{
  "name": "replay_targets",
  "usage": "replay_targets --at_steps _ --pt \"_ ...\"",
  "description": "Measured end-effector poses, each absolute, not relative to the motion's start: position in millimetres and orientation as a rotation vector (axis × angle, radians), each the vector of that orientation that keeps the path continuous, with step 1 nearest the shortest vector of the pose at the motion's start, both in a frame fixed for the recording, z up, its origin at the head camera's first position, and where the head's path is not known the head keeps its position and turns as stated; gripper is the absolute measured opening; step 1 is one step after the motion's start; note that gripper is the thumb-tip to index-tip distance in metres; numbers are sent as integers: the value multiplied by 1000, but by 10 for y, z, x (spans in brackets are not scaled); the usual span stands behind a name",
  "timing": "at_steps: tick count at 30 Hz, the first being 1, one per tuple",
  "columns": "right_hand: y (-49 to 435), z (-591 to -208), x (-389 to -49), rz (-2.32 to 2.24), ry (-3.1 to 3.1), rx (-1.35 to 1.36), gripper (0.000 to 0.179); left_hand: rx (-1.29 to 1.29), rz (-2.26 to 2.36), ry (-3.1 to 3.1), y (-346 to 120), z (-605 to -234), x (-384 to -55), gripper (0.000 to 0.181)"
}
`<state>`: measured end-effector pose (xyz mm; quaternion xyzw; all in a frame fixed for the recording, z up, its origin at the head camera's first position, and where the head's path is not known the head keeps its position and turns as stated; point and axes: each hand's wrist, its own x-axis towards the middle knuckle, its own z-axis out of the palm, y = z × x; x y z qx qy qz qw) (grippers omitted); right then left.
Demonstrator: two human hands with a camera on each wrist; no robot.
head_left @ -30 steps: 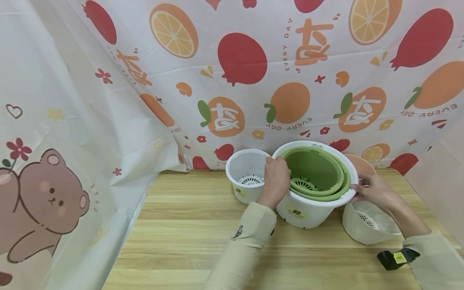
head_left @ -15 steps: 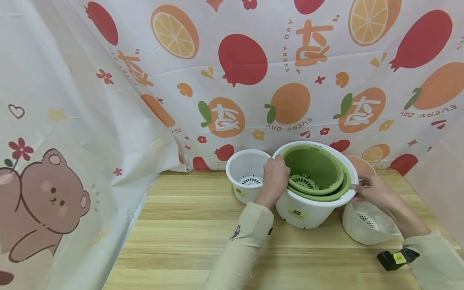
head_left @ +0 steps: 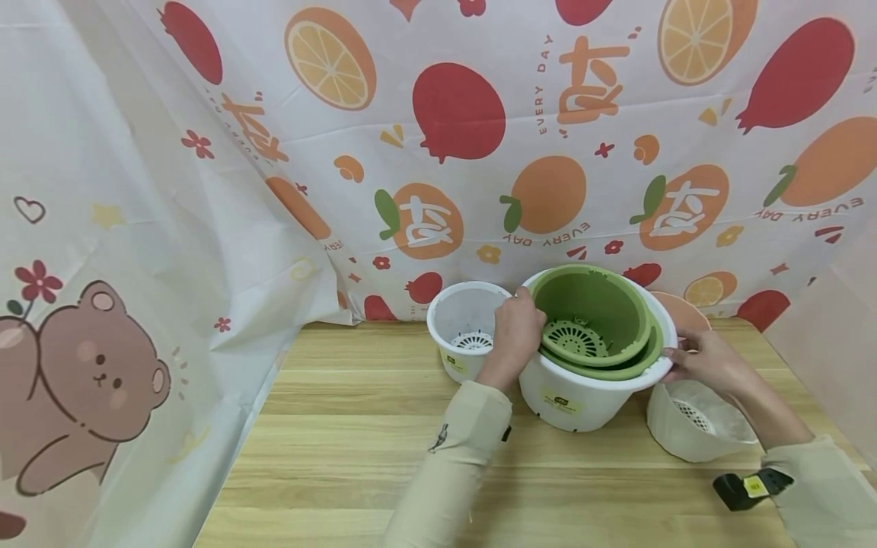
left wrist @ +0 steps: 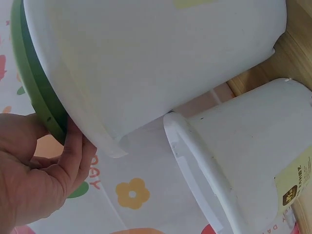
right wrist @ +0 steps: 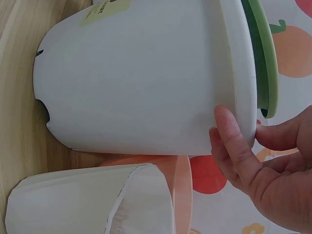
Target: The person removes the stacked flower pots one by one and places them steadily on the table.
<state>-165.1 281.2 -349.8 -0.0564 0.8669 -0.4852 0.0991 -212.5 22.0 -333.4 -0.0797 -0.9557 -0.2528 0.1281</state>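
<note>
A large white flowerpot [head_left: 596, 407] stands on the table with two green flowerpots nested in it. The inner green flowerpot [head_left: 610, 304] is tilted, its left side higher than the outer green flowerpot [head_left: 637, 369]. My left hand [head_left: 518, 331] pinches the inner one's rim at the left. In the left wrist view, thumb and fingers of the left hand [left wrist: 48, 180] close over a green rim [left wrist: 36, 80] that stands out from the white one. At the right, my right hand [right wrist: 258, 170] grips the white rim [right wrist: 246, 83], thumb on top and fingers beneath.
A smaller white flowerpot [head_left: 448, 323] with a slotted base stands close on the left. On the right are a cream flowerpot [head_left: 671, 430], partly behind the right arm, and an orange pot [head_left: 685, 312] behind it. A fruit-print sheet [head_left: 610, 99] hangs behind the wooden table [head_left: 329, 457].
My left hand has shifted slightly left, raising the left side of the inner green flowerpot so more of its slotted base shows. The right hand and the white flowerpot stay almost in place.
</note>
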Motion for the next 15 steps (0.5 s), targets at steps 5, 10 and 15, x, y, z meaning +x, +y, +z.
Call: replay_targets --at_steps 5,10,15 --pt "2806 -3498 -1652 -1416 2578 -160 40 -236 -745 -2777 204 -3326 -2124 12" --pt "2806 -3493 -1655 -1404 2597 -167 40 -242 -794 -2754 188 -3328 -2122 12" --pt "2808 -3497 -1659 -1403 2598 -173 40 -241 -822 -2738 176 -3318 -2116 14"
